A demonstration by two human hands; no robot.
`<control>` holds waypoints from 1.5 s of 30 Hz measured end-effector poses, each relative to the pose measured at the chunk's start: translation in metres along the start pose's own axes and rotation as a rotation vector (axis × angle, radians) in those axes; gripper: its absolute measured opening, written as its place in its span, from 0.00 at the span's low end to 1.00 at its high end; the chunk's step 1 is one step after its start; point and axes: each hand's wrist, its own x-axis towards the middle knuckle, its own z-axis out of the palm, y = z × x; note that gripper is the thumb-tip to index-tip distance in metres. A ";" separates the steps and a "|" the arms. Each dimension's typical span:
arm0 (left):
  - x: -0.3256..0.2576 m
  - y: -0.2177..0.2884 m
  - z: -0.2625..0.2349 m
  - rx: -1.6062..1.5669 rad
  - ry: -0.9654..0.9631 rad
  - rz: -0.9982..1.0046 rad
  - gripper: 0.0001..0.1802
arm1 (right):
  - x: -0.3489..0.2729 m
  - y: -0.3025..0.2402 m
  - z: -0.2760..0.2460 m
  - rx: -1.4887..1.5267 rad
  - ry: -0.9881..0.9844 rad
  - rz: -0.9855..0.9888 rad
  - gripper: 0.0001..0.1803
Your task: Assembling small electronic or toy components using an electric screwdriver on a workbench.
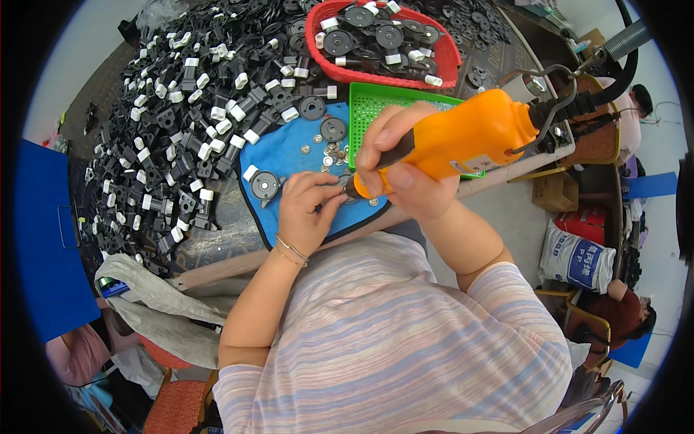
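Observation:
My right hand point(419, 184) wraps round an orange electric screwdriver point(470, 134), its dark tip pointing down and left. Just at that tip, the thumb and fingers of my left hand point(307, 206) are pinched together. A dark round part point(350, 189) shows partly beneath the tip; what lies between my left fingertips is too hidden to make out. All this is over a blue cloth point(275, 152). Beside my left hand lies a black wheel-like part with a white end point(264, 186). Small silvery metal discs point(332, 155) are scattered on the cloth.
A large heap of black parts with white ends point(181, 123) covers the table's left. A green perforated tray point(367, 101) and a red basket point(325, 65) of black parts stand beyond the cloth. A coiled spring point(627, 40) and cable connect to the screwdriver. Other people sit around.

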 end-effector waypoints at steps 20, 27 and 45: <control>0.003 -0.001 -0.001 -0.051 -0.105 -0.036 0.16 | -0.001 0.000 0.001 0.022 -0.016 0.010 0.14; 0.006 0.002 0.000 0.004 -0.079 0.007 0.29 | -0.002 0.004 -0.002 -0.073 -0.030 -0.002 0.14; 0.003 -0.011 0.010 -0.051 -0.156 -0.040 0.24 | -0.004 0.016 -0.001 -0.247 -0.102 -0.003 0.14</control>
